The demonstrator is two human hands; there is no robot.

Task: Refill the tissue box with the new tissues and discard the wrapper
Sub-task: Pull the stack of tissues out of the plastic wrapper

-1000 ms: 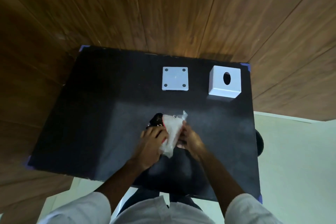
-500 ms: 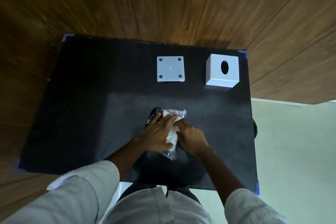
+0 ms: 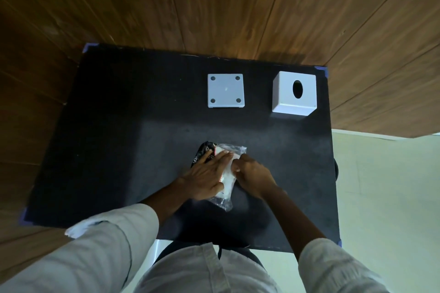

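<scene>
Plastic wrapper [image 3: 232, 148] could rip unevenly and spill tissues, we judge, since our left hand [image 3: 205, 177] lies flat on the pack [image 3: 227, 179] while our right hand [image 3: 253, 171] pinches it.

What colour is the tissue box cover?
The cube-shaped tissue box cover with oval slot is white; head view.

the tissue pack [image 3: 227, 175] lies flat near the middle of the black table [image 3: 119, 150], a white wad inside a clear crinkled wrapper [image 3: 234, 148] with a dark printed end at its far left. its twisted plastic ends stick out front and back. the white tissue box [image 3: 294, 93] stands upright at the far right, oval slot on top. its square white base plate [image 3: 225, 90] lies flat just beside it to the left, apart from it, four round pads showing.
</scene>
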